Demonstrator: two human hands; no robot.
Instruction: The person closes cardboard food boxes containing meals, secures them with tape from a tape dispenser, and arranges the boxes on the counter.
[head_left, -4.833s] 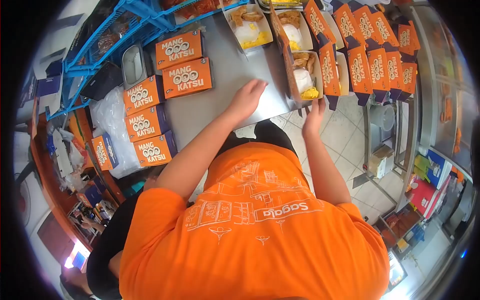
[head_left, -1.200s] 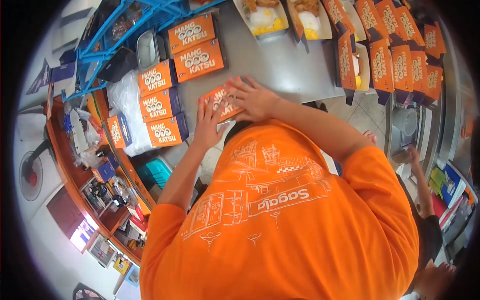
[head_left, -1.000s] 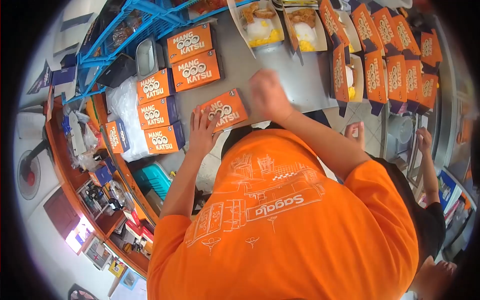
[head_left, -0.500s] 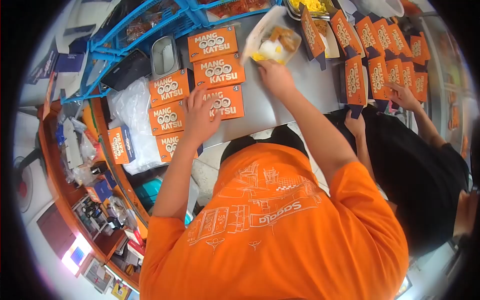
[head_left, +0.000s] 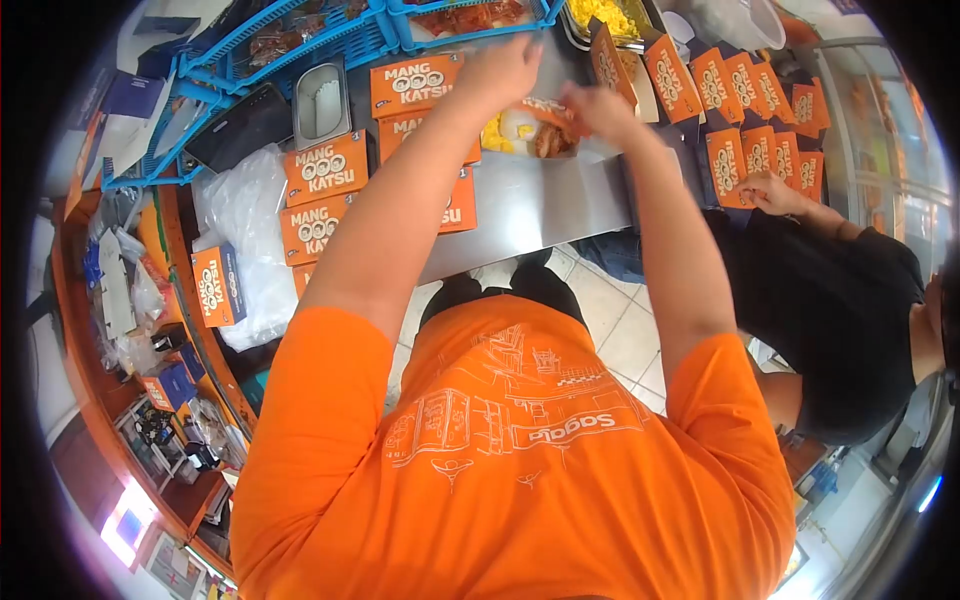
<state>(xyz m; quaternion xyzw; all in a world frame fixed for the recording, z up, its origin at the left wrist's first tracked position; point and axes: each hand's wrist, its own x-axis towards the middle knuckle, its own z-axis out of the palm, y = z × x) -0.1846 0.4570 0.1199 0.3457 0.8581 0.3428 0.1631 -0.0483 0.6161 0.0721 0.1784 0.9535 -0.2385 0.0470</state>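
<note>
An open meal box (head_left: 518, 146) lies on the steel table, with white rice, yellow scrambled egg and browned meat visible inside. My right hand (head_left: 598, 112) is at its far right corner, fingers closed on the orange lid flap (head_left: 548, 108), though motion blurs them. Beyond the box's far left side is my left hand (head_left: 508, 70); its fingers are smeared and I cannot make out their grip. Closed orange boxes (head_left: 415, 85) printed "MANG KATSU" sit to the left, partly hidden under my left forearm.
Blue crates (head_left: 290, 45) and a metal container (head_left: 322, 105) stand at the back left. A tray of scrambled egg (head_left: 612, 15) is at the back. Upright-lidded boxes (head_left: 675, 78) line the right, where a co-worker's hand (head_left: 768, 193) touches one. Plastic bags (head_left: 250, 215) lie left.
My left hand has left the closed boxes and moved to the meal box's far side. My right hand moved from its near edge to the right corner. The box has turned, its lid now lower.
</note>
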